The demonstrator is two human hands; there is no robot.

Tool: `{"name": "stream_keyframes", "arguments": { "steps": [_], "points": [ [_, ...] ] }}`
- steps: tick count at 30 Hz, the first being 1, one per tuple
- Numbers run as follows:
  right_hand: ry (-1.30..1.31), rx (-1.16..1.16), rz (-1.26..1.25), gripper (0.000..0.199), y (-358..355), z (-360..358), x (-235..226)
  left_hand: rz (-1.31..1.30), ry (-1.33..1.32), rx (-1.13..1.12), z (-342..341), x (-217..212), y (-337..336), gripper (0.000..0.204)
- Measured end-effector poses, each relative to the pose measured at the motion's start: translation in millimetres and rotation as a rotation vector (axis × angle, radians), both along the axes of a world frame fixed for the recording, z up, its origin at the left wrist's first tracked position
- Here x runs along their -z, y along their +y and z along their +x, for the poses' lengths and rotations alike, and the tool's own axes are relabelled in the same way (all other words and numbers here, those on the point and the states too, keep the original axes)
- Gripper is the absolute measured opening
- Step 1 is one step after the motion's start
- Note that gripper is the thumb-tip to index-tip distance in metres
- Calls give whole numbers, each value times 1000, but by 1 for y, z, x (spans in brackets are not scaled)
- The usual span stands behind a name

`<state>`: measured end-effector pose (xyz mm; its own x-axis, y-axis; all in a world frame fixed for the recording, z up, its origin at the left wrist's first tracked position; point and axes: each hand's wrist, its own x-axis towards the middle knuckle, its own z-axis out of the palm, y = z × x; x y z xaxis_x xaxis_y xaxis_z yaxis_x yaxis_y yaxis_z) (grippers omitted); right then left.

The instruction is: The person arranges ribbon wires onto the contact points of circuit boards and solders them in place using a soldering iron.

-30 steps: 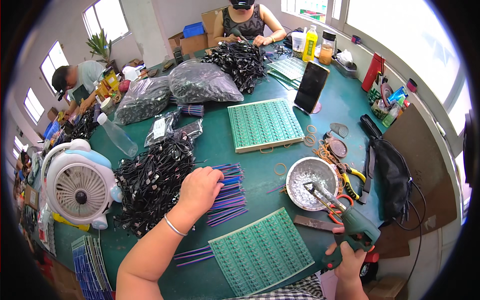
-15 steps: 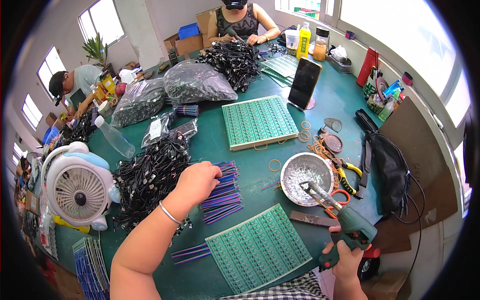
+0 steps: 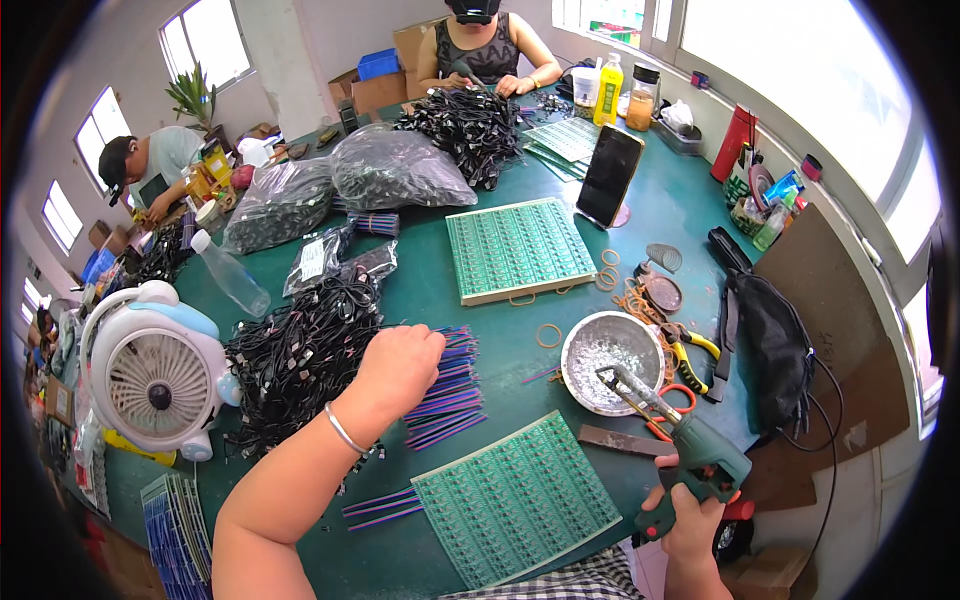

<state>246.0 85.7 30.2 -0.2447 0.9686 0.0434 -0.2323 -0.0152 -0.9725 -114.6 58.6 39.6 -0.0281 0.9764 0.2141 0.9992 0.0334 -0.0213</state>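
My left hand (image 3: 400, 366) rests at the upper part of a row of blue, purple and red wires (image 3: 448, 395). Its fingers are curled, and the hand hides the fingertips. In my right hand (image 3: 690, 520) is a green soldering gun (image 3: 706, 458), its metal tip pointing up and left over a silvery bowl (image 3: 576, 388) of whitish bits. Between my hands a green sheet of small circuit boards (image 3: 515, 500) lies flat. Several coloured wires (image 3: 382, 509) stick out from its left edge.
Left of the wires are a black cable heap (image 3: 300, 350) and a white fan (image 3: 158, 375). A board stack (image 3: 520, 250) and an upright phone (image 3: 610, 172) stand farther back. Yellow-handled pliers (image 3: 697, 358) and a dark bar (image 3: 625, 440) flank the bowl. Two people work beyond.
My left hand has shifted very slightly right over the wires, its fingers still curled. The soldering gun's tip has moved slightly. The board sheet stays in place.
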Motion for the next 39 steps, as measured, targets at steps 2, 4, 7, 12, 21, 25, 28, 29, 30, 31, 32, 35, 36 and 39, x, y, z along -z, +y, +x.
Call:
{"name": "stream_keyframes", "arguments": {
  "steps": [2, 4, 7, 12, 21, 25, 28, 29, 30, 31, 32, 35, 36, 39],
  "points": [
    [-7, -8, 10, 45, -1, 2, 1, 64, -29, 3, 11, -20, -13, 7],
    [42, -45, 19, 48, -6, 11, -1, 96, -430, -13, 37, -46, -33, 9],
    [264, -156, -222, 51, -10, -6, -3, -474, -1311, 17, 60, -33, -68, 9],
    [139, -566, -502, 33, -35, -33, 9, -764, -2111, -117, 116, 13, -135, 15],
    [-142, -618, -272, 27, -63, -54, 5, -811, -1873, -189, 135, 3, -138, 26],
    [-118, -682, -203, 24, -65, -55, 2, -795, -1936, -41, 137, 12, -141, 22],
    [-102, -700, -357, 22, -65, -57, -10, -796, -1936, -2, 140, 18, -144, 19],
    [-102, -706, -361, 22, -64, -58, -8, -779, -1925, -30, 141, 17, -144, 17],
    [-128, -735, -232, 23, -62, -58, -6, -762, -1910, -56, 142, 15, -144, 16],
    [-153, -760, -102, 25, -61, -58, -4, -758, -1909, -60, 143, 16, -144, 16],
    [-150, -764, -101, 25, -61, -58, -3, -750, -1942, -90, 144, 18, -144, 15],
    [-186, -732, -335, 34, -58, -54, 1, -744, -2113, -154, 147, 19, -145, 14],
    [-186, -736, -334, 34, -56, -52, -3, -744, -2257, -199, 147, 19, -146, 13],
    [-36, -744, -195, 43, -52, -50, -2, -746, -2279, -250, 147, 18, -146, 13]
  ]
}}
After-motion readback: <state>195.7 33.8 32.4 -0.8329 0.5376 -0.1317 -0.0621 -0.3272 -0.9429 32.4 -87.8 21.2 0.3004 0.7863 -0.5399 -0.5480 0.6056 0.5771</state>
